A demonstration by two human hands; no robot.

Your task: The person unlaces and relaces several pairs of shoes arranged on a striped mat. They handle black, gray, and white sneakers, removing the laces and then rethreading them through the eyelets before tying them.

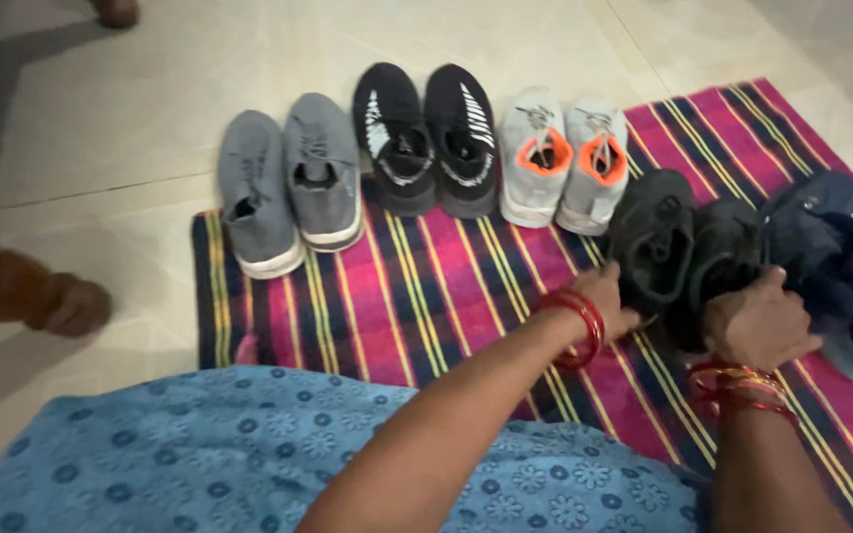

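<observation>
My left hand [606, 293] grips the heel of a black shoe [652, 235] lying on a striped pink mat [426, 296]. My right hand [757, 321] is closed on the heel of the second black shoe [725, 255] beside it. Both wrists wear red bangles. To the left, in a row along the mat's far edge, stand a grey pair of shoes [288, 183], a black pair with white stripes [426, 133], and a light grey pair with orange lining [563, 153].
A dark blue pair of shoes [836, 252] lies at the mat's right end. Pale floor tiles [101, 128] surround the mat. Another person's foot [46, 296] rests at the left, and my blue patterned garment [199, 454] fills the bottom.
</observation>
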